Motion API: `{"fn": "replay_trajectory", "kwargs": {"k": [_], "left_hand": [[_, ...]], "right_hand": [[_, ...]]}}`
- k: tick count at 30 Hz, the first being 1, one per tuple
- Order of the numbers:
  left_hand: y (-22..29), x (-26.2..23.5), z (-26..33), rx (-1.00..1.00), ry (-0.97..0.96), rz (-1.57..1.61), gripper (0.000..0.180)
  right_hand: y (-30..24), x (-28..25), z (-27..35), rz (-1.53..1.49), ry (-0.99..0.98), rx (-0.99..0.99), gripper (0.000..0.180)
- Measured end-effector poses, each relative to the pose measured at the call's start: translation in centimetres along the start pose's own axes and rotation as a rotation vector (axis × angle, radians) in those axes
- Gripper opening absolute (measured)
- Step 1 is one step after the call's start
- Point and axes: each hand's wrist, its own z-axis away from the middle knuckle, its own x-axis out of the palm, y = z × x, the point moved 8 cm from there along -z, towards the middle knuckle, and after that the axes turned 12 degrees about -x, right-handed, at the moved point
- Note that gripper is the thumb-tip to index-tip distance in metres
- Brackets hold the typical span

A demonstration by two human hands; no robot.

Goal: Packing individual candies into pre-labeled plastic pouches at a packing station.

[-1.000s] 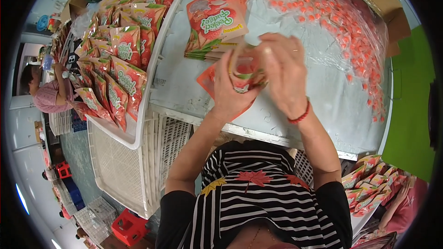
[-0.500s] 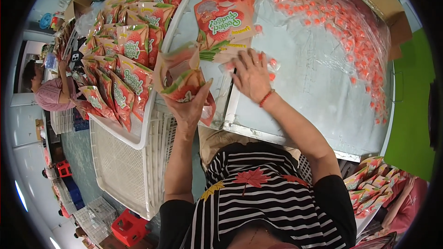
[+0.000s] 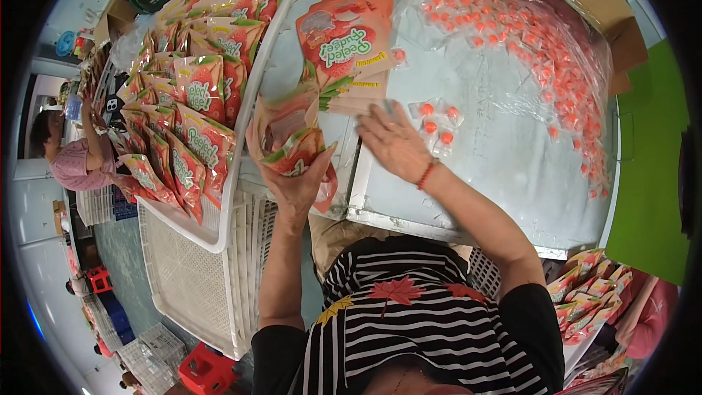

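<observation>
My left hand (image 3: 294, 189) grips a red and green snack pouch (image 3: 294, 155) from below, its top gaping upward and slightly blurred. To the right, my right hand (image 3: 398, 150) is spread flat over the table's near left part, fingers stretched and nothing visible in them. Several small wrapped red candies (image 3: 430, 126) lie just beyond and right of it, apart from the fingers. Flat pouches (image 3: 344, 33) are fanned out on the table past my hands.
A large heap of wrapped candies (image 3: 523, 47) lies under clear plastic along the table's far right. Left stands a white crate (image 3: 228, 197) of filled pouches (image 3: 201, 143), above stacked crates (image 3: 194, 278). A cardboard box (image 3: 578, 0) borders the back. Co-workers (image 3: 82, 150) are at the sides.
My right hand has drawn back toward me and left of the small candies, which now lie uncovered. My left hand still holds the pouch in nearly the same place. The view has shifted slightly.
</observation>
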Motion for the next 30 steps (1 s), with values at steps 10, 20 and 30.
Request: {"fn": "replay_trajectory", "kwargs": {"k": [10,20,30], "left_hand": [[0.5,0.5,0.4,-0.035,-0.044,0.024,0.108],[-1.6,0.3,2.0,-0.122,-0.085,-0.011,0.108],[2.0,2.5,2.3,0.016,-0.101,0.027,0.108]], "right_hand": [[12.6,-2.4,-0.3,-0.106,0.111,0.374,0.031],[8.8,-4.0,5.2,-0.185,-0.134,0.169,0.052],[5.2,-3.6,5.4,-0.099,0.053,0.403,0.079]]}}
